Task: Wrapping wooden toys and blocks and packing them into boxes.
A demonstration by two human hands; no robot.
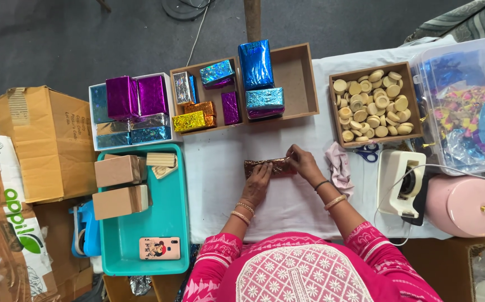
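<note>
On the white table (pixel 287 207), both hands, left hand (pixel 257 182) and right hand (pixel 304 162), are pressing fingers closed onto a copper-foil-wrapped box (pixel 270 166).

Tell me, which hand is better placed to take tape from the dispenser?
Probably the right hand: it pinches the foil-wrapped box at the end nearer the tape dispenser. The left hand rests on the box, farther away.

Both hands, left (pixel 257 182) and right (pixel 305 163), press a bronze-wrapped box (pixel 269 166) just below the wooden tray (pixel 304 84).
</note>
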